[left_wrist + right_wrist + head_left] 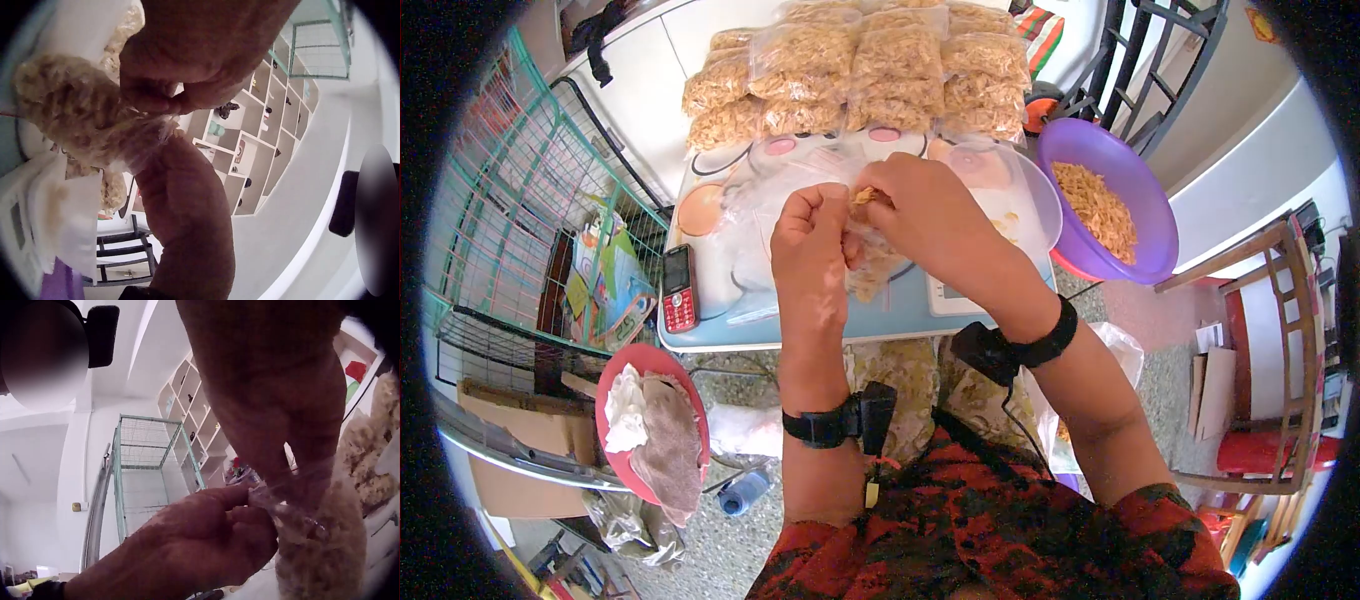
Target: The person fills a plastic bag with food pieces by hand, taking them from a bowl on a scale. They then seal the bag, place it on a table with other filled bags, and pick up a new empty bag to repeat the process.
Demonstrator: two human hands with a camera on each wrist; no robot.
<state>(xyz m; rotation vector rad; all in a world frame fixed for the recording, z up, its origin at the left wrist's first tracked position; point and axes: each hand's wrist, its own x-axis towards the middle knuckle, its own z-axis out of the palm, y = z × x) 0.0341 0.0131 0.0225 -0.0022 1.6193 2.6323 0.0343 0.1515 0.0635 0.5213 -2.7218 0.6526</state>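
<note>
- While one filled bag (870,277) was over one table (740,336), left hand (813,230) and right hand (930,207) pinched its mouth, fingers curled (head view).
- Left wrist view showed one shelving unit (251,134).
- Right wrist view showed one cage (147,456).

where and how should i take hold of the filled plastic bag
The plastic bag is probably best pinched at its gathered end, a hand from each side, as the left hand and right hand do: film narrows there, while the filled part bulges wide.
</note>
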